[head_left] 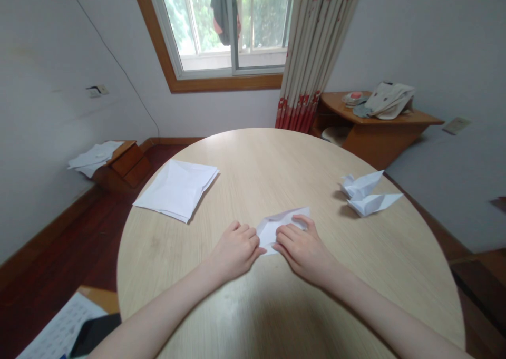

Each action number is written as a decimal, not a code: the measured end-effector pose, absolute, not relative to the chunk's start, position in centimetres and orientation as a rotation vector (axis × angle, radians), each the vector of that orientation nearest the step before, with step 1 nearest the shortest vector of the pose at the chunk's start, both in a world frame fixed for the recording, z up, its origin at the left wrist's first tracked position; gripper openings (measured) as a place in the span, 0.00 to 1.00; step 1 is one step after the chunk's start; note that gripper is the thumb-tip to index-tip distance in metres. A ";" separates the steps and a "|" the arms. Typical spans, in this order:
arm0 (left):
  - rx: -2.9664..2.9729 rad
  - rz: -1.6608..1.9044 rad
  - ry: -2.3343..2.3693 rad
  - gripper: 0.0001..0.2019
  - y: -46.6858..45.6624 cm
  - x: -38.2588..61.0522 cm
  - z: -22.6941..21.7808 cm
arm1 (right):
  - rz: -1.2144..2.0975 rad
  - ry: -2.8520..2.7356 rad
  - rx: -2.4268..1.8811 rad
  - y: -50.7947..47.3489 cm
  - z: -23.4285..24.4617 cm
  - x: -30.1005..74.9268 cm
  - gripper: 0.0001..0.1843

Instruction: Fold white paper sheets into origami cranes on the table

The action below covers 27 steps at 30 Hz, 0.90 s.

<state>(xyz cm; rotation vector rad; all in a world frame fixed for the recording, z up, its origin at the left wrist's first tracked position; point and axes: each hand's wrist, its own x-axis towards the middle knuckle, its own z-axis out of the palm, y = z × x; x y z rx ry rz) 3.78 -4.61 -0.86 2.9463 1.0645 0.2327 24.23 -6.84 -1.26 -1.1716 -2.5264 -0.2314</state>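
A partly folded sheet of white paper (271, 231) lies on the round wooden table (261, 164), between my two hands. My left hand (239, 248) is closed at the paper's left end, its fingers curled and the thumb by the near edge. Over the right part of the paper rests my right hand (302, 245), fingers bent and pressing on it, with the index finger arched near the upper right corner. Part of the sheet is hidden beneath the right fingers. Two folded white paper figures (366, 190) with pointed ends stand at the right of the table.
A stack of white paper sheets (177, 187) lies at the table's left. Beyond the table are a low cabinet with papers (97, 156), a corner desk with a white bag (391, 100), and a curtain (308, 48). A dark phone-like object (95, 335) is at the lower left.
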 end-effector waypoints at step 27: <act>2.781 0.254 1.231 0.14 -4.4 3.8 -0.4 | -0.397 -2.543 -1.213 -6.2 -2.1 23.4 0.09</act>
